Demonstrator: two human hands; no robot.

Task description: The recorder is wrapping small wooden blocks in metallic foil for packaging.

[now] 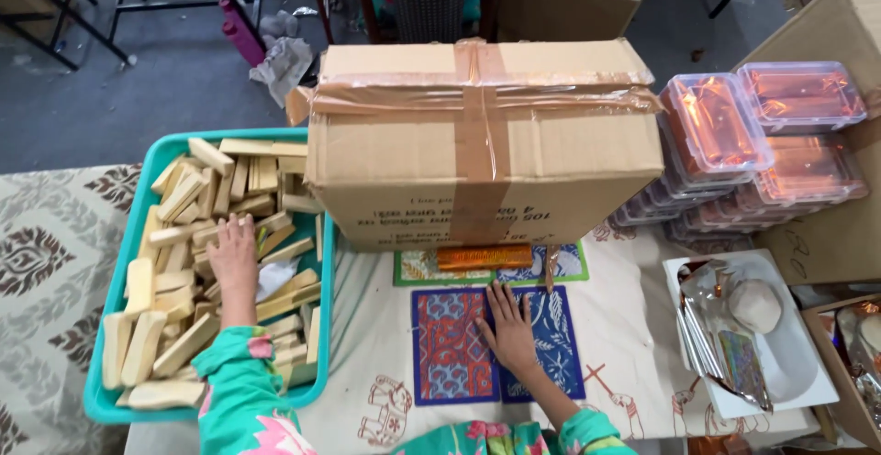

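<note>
Your left hand [234, 255] rests palm-down among the pale wooden blocks [184, 235] heaped in the teal tray [108, 308], fingers together and flat on the pile, gripping nothing as yet. Your right hand [507, 327] lies spread on the blue-and-red patterned mat [454, 349] on the cloth-covered bench [633, 327], fingers apart and pressing down, also holding nothing. Just beyond that hand an orange bar [484, 256] lies against the foot of the taped cardboard box [482, 143]. To your right clear lidded tubs [762, 134] are stacked, and nearer you a white tray [789, 363] carries foil wrappers and a pale round lump. By the look of it, you are at the picking stage: a block is being chosen, with the mat steadied as the working spot. The next move would call for closing the left fingers on one block and lifting it clear without tipping its neighbours over the tray's rim.
</note>
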